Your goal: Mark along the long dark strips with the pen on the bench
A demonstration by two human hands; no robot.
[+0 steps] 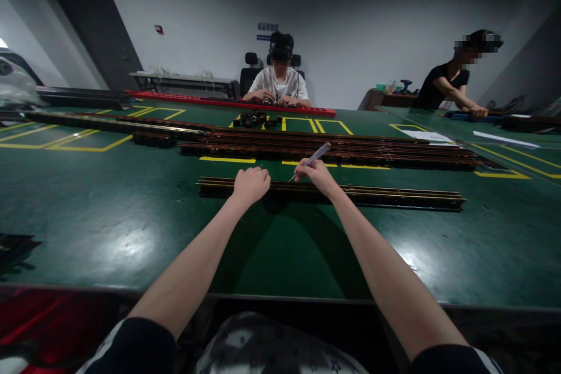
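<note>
A: Right hand point(313, 173)?
B: Closed on a pen point(316, 155), thumb and fingers pinching the barrel. Pen slants, upper end to the right, lower end down toward the long dark piece point(394, 197). Contact at the tip: too small to tell.
A: Left hand point(252, 184)?
B: On the same dark piece, left of the pen, knuckles up, fingers curled. Back of the hand hides the fingertips; cannot tell if they clamp it or only rest.
A: Position of the piece?
B: Lying crosswise on the green desk point(298, 257), in front of the person, brassy lines along its length. Both forearms reach in from the near edge.
A: Beyond it?
B: A stack of long dark strips point(333, 149), roughly parallel, wider than the near piece. Small black parts point(256, 119) just behind the stack. White paper point(429, 136) toward the right. Farther back, a long red strip point(232, 105).
A: Others present?
B: Two. Person in a white shirt point(280, 85) across the desk, hands near the red strip. Person in a black top point(447, 85) at far right, leaning, arms extended.
</note>
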